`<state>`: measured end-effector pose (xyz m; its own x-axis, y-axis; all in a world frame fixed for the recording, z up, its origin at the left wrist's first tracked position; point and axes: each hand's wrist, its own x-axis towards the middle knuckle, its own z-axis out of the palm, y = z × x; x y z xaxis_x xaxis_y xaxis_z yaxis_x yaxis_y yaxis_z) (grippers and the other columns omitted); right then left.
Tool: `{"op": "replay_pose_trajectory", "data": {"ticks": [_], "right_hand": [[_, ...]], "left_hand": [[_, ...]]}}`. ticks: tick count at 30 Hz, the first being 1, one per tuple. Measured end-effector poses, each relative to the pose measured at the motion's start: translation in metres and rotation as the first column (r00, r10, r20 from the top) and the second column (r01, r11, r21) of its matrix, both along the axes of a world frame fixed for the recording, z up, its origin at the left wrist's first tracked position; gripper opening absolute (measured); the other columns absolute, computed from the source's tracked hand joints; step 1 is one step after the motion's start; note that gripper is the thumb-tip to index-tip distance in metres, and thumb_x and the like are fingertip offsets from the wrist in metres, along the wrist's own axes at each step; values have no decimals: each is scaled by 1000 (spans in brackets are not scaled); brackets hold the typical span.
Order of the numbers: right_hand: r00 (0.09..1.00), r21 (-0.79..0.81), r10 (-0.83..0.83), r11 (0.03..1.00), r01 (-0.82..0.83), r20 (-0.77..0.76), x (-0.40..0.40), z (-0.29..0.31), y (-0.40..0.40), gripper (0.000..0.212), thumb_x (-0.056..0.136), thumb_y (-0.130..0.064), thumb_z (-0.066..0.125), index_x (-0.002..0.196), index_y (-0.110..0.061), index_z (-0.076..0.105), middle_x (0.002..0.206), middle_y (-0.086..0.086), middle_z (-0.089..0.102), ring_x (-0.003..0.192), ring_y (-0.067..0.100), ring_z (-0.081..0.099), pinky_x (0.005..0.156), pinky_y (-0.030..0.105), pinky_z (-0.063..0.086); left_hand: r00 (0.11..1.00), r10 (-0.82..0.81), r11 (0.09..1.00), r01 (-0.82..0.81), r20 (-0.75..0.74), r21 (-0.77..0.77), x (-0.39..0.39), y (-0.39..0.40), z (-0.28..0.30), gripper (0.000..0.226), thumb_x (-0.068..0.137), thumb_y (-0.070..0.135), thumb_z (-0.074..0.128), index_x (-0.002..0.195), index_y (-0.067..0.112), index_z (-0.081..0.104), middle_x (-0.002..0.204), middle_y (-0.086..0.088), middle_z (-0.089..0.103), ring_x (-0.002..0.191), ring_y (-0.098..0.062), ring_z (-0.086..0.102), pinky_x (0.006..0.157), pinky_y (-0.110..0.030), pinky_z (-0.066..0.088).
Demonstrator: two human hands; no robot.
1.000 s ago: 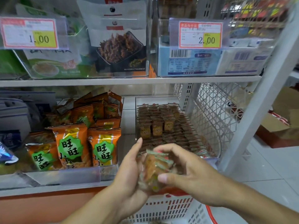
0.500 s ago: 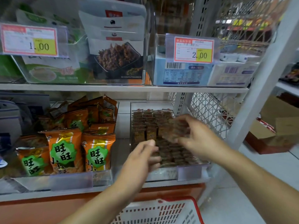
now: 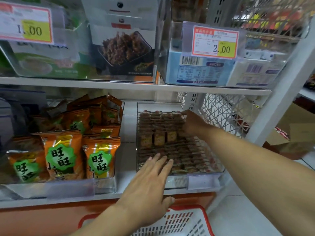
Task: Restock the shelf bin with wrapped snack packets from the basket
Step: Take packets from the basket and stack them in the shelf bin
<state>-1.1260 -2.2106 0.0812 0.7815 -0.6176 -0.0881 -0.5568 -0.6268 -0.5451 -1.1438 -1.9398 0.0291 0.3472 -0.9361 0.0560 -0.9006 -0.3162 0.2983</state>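
Clear plastic formed the shelf bin (image 3: 177, 180) on the lower shelf, seen from the head camera, and it was packed with rows of small brown wrapped snack packets (image 3: 180, 150); three of them stood upright in a short row near the middle, while the rest lay in flatter ranks. The right hand (image 3: 190, 124) reached deep to the back right corner of the bin, its fingers bent down onto the packets there. Whether those fingers pinched a packet or only pressed on the stack could not be told, as the fingertips were hidden among the wrappers. The left hand (image 3: 150, 181) hovered over the bin's front left corner, palm down, fingers straight and spread a little, holding nothing; its fingertips lay over the nearest row of packets.

Below the shelf edge, a white basket (image 3: 185, 222) with a red rim sat just under the left wrist, its contents out of sight. To the left of the bin stood orange snack bags (image 3: 61, 157) with green labels in a neighbouring clear tray. On the shelf above, a price tag (image 3: 215, 42) reading 2.00 hung on a clear box, directly over the bin, and another tag (image 3: 27, 24) reading 1.00 hung at far left.
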Motion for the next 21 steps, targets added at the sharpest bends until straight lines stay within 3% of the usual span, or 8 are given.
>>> {"op": "replay_pose_trajectory", "data": {"ticks": [4,10,13,15,17,19,20,21], "right_hand": [[1000,52,-11,999,9,29,3,-7,6,25,89,1,55,105,-18,58,98,4,56,81,16,55,68,28,47],[991,61,-70,996,63,116,0,-12,11,23,87,-5,57,104,-20,61,99,7,59,75,11,53,63,23,43],[979,-33,-39,998,46,198,-5,-13,17,29,87,0,55,115,-4,65,103,17,64,70,7,51,62,23,42],[971,-16,-47,999,52,236,-11,-9,23,40,87,3,56,125,-3,61,123,19,62,87,14,61,73,22,49],[938,-7,-100,994,108,331,-17,-2,35,49,86,5,57,131,-13,59,138,11,53,118,24,58,97,28,49],[816,-105,-74,981,163,573,-28,9,63,43,85,9,52,115,-17,66,126,4,59,119,20,57,103,33,47],[701,-159,6,975,153,713,-35,15,80,38,82,12,49,102,-14,69,112,2,64,109,19,60,97,34,50],[565,-224,129,969,101,815,-44,18,100,34,77,15,47,88,-10,68,96,3,66,96,20,63,87,33,51]], "left_hand": [[999,-31,999,30,29,15,-1,1,-2,96,95,62,50,163,30,-9,172,8,-8,154,-9,-21,111,-24,-26],[999,-32,999,32,44,3,-1,2,-3,90,95,59,52,164,28,2,172,4,-2,156,-12,-18,113,-26,-24],[999,-28,999,29,27,-23,-2,2,-3,90,95,58,54,163,29,3,172,5,-1,155,-11,-17,111,-23,-25],[1000,-25,999,25,0,-36,-2,2,1,89,96,56,55,163,30,4,172,6,-1,155,-9,-16,109,-21,-25],[1000,-12,997,10,-24,-74,-3,5,7,84,97,53,56,163,30,11,171,8,4,155,-7,-12,112,-19,-22],[1000,16,989,-13,19,-147,-5,13,16,67,96,47,59,156,31,33,161,8,29,153,-12,12,123,-20,2],[998,29,975,-14,64,-221,-8,17,22,51,94,45,60,142,31,49,144,9,46,141,-14,34,119,-23,25],[994,37,959,-7,100,-283,-11,21,26,31,92,44,61,121,31,60,121,10,56,120,-14,49,101,-25,40]]}}
